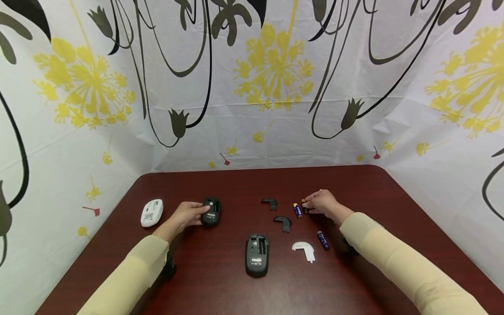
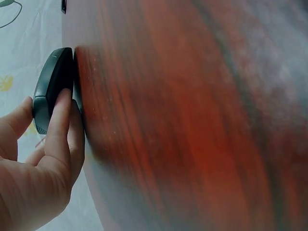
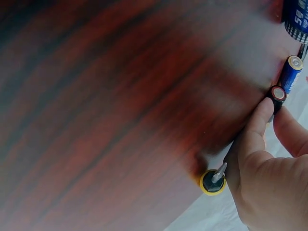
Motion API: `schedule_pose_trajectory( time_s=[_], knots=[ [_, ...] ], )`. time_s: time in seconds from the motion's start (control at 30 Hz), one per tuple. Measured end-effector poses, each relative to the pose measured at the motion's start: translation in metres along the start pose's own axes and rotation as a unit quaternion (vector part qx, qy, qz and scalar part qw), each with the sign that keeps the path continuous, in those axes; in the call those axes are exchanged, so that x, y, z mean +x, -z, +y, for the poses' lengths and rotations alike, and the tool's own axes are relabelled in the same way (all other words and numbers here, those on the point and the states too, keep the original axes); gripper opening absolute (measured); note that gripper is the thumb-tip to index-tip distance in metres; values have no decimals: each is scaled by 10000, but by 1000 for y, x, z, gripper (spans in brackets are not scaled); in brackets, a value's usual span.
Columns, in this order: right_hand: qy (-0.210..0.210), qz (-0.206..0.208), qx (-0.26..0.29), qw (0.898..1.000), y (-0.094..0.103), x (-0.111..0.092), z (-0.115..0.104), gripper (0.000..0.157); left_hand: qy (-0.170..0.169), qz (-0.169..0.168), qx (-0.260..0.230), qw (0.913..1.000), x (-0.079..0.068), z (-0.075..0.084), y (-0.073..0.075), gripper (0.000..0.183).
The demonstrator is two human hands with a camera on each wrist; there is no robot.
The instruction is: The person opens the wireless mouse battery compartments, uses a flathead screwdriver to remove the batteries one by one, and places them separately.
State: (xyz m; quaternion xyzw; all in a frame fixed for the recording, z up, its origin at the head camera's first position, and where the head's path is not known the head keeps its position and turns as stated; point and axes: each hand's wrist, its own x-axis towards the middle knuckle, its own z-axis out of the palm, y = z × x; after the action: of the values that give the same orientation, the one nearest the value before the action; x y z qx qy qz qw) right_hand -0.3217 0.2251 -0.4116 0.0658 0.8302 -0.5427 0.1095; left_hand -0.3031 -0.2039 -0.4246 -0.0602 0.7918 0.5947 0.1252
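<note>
At the table's left, my left hand [image 1: 190, 214] grips a black computer mouse [image 1: 211, 211] with its underside and battery compartment facing up. In the left wrist view, thumb and fingers of the left hand [image 2: 43, 159] clasp the sides of that mouse [image 2: 54, 86]. Farther right, my right hand [image 1: 323, 203] pinches a dark battery [image 3: 276, 94] between thumb and fingers; the hand partly covers it in the head view. Beside it lies a blue battery [image 1: 297, 210]. A second blue battery [image 1: 323, 240] is nearer me. Whether the pinched battery touches the table, I cannot tell.
A larger dark mouse [image 1: 257, 255] lies upside down at centre, a white mouse [image 1: 152, 213] at far left. Two dark battery covers [image 1: 270, 203] and a white cover [image 1: 305, 251] lie between the hands. A yellow-rimmed thing with a metal tip [image 3: 213, 182] stands near the right hand.
</note>
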Motion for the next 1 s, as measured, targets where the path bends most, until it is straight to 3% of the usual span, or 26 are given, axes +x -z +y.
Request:
schedule_pose_trajectory(
  time_s=[0.43,0.8,1.0],
  knots=[
    [36,36,-20,10000,0,0,1,24,-328,368,780,9957,-2,1,1,48],
    [34,83,-58,9999,0,-1,0,26,-446,221,844,9952,-8,7,4,50],
    [68,82,-19,9999,0,0,-2,26,-355,320,1016,9937,-8,8,6,46]
  ],
)
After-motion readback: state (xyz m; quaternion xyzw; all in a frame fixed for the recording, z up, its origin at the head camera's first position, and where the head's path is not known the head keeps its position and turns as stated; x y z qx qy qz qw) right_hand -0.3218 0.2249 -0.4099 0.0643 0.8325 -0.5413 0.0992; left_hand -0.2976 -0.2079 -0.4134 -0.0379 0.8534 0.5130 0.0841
